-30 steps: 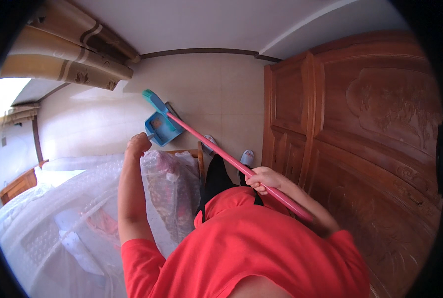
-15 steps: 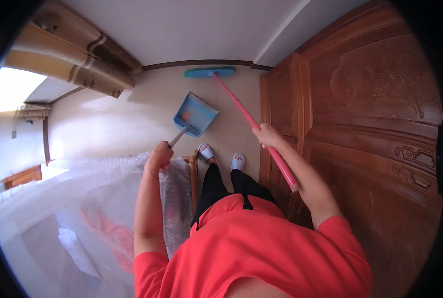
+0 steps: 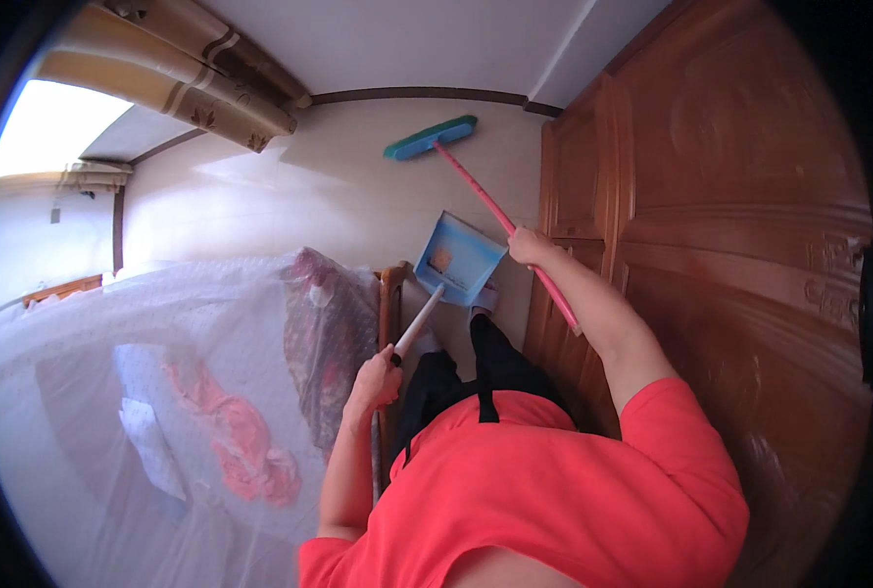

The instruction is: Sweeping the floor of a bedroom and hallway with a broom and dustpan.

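Note:
My left hand (image 3: 376,380) is closed round the pale handle of a blue dustpan (image 3: 474,257), whose pan is above my feet in the view. Some brownish debris (image 3: 440,259) lies inside the pan. With my right hand (image 3: 532,246) I grip the pink stick of a broom (image 3: 425,140) about midway along. The broom's blue head with green bristles rests on the pale floor, tilted, a little out from the far wall and apart from the dustpan. One slipper is partly hidden behind the pan.
Carved brown wooden cabinets (image 3: 730,245) line the right side. On the left stands a bed-like piece covered in clear plastic sheeting (image 3: 201,304), with a wooden post (image 3: 391,294) at its corner. Pink cloth (image 3: 245,436) shows there. Patterned curtains (image 3: 192,73) hang at the far left.
The dustpan has come closer to my body and to the right, covering part of my feet. The broom head has turned and moved off the far wall. My view has shifted leftward.

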The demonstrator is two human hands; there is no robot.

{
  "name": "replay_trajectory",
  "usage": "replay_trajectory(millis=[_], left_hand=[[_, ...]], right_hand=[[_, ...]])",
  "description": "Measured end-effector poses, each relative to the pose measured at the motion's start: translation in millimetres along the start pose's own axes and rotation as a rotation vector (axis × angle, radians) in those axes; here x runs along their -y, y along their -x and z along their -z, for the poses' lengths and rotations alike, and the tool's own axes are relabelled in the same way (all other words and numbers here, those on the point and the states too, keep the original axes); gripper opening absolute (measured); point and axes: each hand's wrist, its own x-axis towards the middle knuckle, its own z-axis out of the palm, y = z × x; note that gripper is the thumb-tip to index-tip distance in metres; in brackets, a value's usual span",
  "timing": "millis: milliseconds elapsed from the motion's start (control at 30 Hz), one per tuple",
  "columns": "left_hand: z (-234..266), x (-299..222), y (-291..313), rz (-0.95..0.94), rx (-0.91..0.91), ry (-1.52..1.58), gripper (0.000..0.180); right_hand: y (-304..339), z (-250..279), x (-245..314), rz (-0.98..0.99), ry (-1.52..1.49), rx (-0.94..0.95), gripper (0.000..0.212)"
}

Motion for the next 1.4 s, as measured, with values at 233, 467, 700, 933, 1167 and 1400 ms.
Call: replay_trajectory(millis=[233, 467, 700, 933, 1167, 1400], left_hand=[[-33.9, 87.0, 18.4, -0.2, -0.026, -0.131, 0.025], [-46.6, 135.1, 65.2, -0.18, 0.084, -0.159, 0.021], [-89.2, 187.3, 112.1, -0.187, 0.143, -0.16, 0.02], [-159.6, 241.4, 164.5, -0.151, 0.103, -0.096, 0.024], [-237.5, 308.2, 207.1, -0.097, 0.041, 0.026, 0.049], [-278.8, 364.9, 252.6, -0.006, 0.066, 0.07, 0.038]], right_hand=[[101.6, -85.7, -31.8, -0.019, 0.31, -0.075, 0.032], [230.2, -172.4, -32.4, -0.261, 0.251, -0.019, 0.036], [314.6, -272.9, -29.1, -0.444, 0.006, 0.026, 0.04], [346.0, -365.9, -36.9, -0.441, -0.152, -0.026, 0.043], [384.5, -428.6, -46.1, -0.442, -0.242, -0.052, 0.041], [433.5, -514.1, -53.8, -0.458, -0.251, -0.073, 0.038]])
